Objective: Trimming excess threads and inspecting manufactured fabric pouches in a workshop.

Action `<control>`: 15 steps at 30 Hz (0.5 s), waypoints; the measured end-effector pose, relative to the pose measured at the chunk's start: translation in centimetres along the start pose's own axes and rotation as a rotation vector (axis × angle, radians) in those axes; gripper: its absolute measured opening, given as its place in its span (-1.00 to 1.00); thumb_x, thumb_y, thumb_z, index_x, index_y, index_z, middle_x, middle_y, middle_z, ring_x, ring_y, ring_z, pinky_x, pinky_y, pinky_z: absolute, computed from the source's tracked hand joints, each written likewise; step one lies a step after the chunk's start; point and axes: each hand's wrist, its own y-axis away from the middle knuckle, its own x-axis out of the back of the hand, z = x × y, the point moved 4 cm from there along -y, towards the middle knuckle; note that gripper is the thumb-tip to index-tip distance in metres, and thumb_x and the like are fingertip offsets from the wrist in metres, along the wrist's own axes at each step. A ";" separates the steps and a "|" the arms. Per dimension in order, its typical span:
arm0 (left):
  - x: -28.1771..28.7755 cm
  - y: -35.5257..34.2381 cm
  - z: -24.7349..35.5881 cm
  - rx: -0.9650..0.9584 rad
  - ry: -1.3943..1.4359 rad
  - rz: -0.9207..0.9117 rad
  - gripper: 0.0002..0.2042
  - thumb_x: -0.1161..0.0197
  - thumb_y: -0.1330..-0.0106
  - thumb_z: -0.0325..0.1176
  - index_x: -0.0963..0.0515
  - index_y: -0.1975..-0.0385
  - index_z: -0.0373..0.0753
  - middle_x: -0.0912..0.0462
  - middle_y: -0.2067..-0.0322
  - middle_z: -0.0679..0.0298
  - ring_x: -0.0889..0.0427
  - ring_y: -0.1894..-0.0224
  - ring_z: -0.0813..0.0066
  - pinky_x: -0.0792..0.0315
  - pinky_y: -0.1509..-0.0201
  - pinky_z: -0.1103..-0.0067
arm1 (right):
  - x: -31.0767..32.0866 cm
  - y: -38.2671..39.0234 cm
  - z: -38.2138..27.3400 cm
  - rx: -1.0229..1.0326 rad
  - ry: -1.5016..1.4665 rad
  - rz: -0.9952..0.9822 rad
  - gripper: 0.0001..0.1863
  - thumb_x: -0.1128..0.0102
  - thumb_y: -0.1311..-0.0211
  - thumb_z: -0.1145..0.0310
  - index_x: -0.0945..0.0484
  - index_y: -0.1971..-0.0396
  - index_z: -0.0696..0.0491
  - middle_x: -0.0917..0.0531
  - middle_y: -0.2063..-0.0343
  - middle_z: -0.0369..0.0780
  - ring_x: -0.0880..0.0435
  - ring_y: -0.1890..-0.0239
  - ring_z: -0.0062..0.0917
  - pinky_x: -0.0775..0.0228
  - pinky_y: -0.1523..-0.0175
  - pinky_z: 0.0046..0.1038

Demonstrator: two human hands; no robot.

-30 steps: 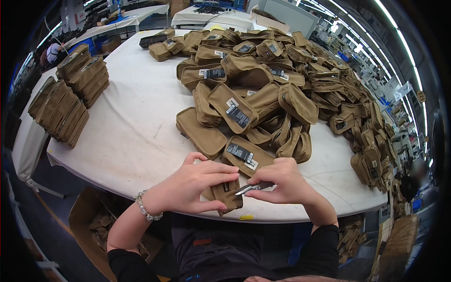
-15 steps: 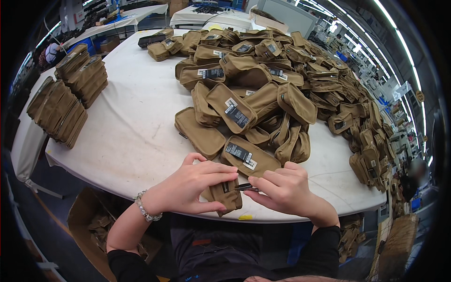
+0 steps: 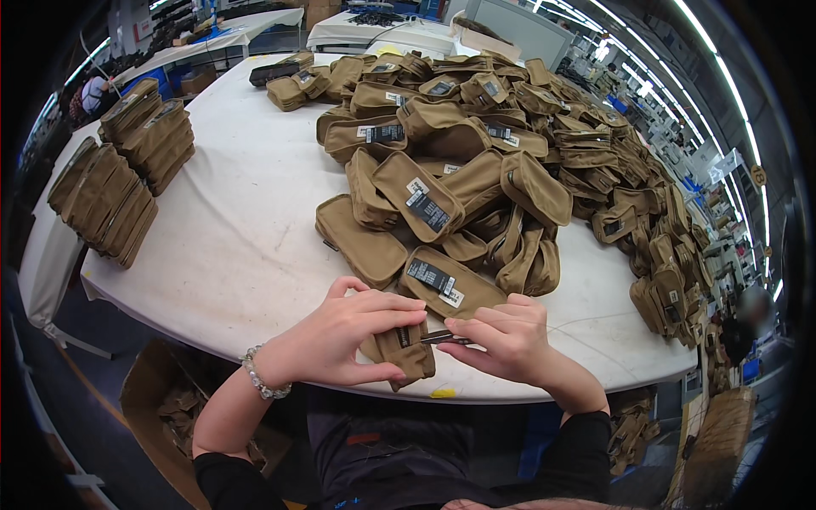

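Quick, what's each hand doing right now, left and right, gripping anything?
Left hand: closed around a small brown pouch, holding it at the table edge.
Right hand: closed on a slim dark tool, tip at the pouch.

The bench (image 3: 221, 229) is covered in white, and at its near edge I see a small yellow mark (image 3: 443, 393). Below, on the left, there is an open carton (image 3: 140, 408) with brown pieces (image 3: 178, 414) inside. Farther back are a left rear bench (image 3: 259, 25) and a middle rear bench (image 3: 340, 32), both white; on the second lie black items (image 3: 382, 17). To its right stands a pale panel (image 3: 523, 34). At far left, a person (image 3: 93, 92) is partly visible. Long lamps (image 3: 700, 25) shine overhead.
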 end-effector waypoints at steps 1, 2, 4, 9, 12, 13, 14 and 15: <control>0.0 0.0 0.0 0.002 0.002 0.001 -0.34 -0.45 -0.06 -0.08 -0.44 -0.19 -0.14 -0.54 -0.13 0.28 -0.49 -0.13 0.50 -0.11 -0.15 0.45 | -0.1 0.1 0.0 -0.008 -0.010 0.023 -0.78 -0.47 0.07 0.18 -0.62 0.47 -0.07 -0.47 0.71 -0.47 -0.43 0.74 -0.69 -0.01 0.56 -0.56; 0.0 0.0 0.0 0.003 0.004 0.001 -0.34 -0.46 -0.06 -0.08 -0.44 -0.19 -0.14 -0.54 -0.13 0.28 -0.49 -0.13 0.50 -0.12 -0.15 0.45 | -0.2 0.2 0.1 -0.015 -0.021 0.047 -0.78 -0.48 0.07 0.18 -0.63 0.47 -0.07 -0.48 0.72 -0.48 -0.44 0.74 -0.70 -0.01 0.57 -0.57; 0.1 0.0 0.0 0.002 0.008 0.002 -0.34 -0.46 -0.06 -0.08 -0.44 -0.19 -0.14 -0.54 -0.13 0.28 -0.49 -0.13 0.50 -0.11 -0.15 0.45 | -0.3 0.3 0.1 -0.017 -0.030 0.057 -0.77 -0.48 0.08 0.18 -0.63 0.47 -0.07 -0.49 0.72 -0.48 -0.44 0.74 -0.70 0.00 0.57 -0.57; 0.1 -0.1 0.1 0.002 0.021 0.000 -0.34 -0.46 -0.06 -0.09 -0.44 -0.20 -0.14 -0.54 -0.13 0.27 -0.49 -0.13 0.50 -0.11 -0.14 0.46 | -0.7 0.7 0.3 -0.019 -0.048 0.072 -0.76 -0.50 0.09 0.17 -0.64 0.46 -0.08 -0.50 0.72 -0.49 -0.44 0.74 -0.71 -0.01 0.58 -0.58; 0.0 -0.2 0.1 -0.004 0.024 -0.004 -0.33 -0.46 -0.05 -0.10 -0.44 -0.20 -0.14 -0.54 -0.13 0.26 -0.50 -0.13 0.50 -0.11 -0.14 0.46 | -1.0 0.8 0.4 -0.020 -0.054 0.082 -0.75 -0.51 0.11 0.15 -0.65 0.46 -0.09 -0.52 0.71 -0.49 -0.44 0.74 -0.70 -0.01 0.60 -0.57; 0.0 -0.2 0.1 -0.001 0.029 -0.005 -0.34 -0.46 -0.05 -0.10 -0.44 -0.20 -0.14 -0.54 -0.13 0.26 -0.50 -0.13 0.50 -0.11 -0.14 0.46 | -1.0 0.7 0.5 -0.042 -0.102 0.085 -0.75 -0.53 0.14 0.20 -0.65 0.47 -0.06 -0.52 0.73 -0.45 -0.44 0.74 -0.69 -0.02 0.58 -0.57; 0.0 -0.1 0.1 0.002 0.034 -0.006 -0.34 -0.46 -0.05 -0.11 -0.44 -0.20 -0.14 -0.54 -0.12 0.25 -0.50 -0.13 0.49 -0.10 -0.14 0.46 | -1.0 0.7 0.7 -0.063 -0.150 0.088 -0.75 -0.56 0.16 0.24 -0.66 0.49 -0.03 -0.51 0.75 -0.41 -0.44 0.74 -0.67 -0.04 0.56 -0.57; 0.0 -0.1 0.1 0.002 0.033 -0.006 -0.34 -0.46 -0.05 -0.11 -0.44 -0.20 -0.14 -0.54 -0.12 0.25 -0.50 -0.13 0.49 -0.10 -0.14 0.46 | -1.0 0.8 0.7 -0.063 -0.150 0.089 -0.75 -0.56 0.16 0.24 -0.66 0.49 -0.03 -0.51 0.75 -0.41 -0.44 0.74 -0.67 -0.04 0.56 -0.57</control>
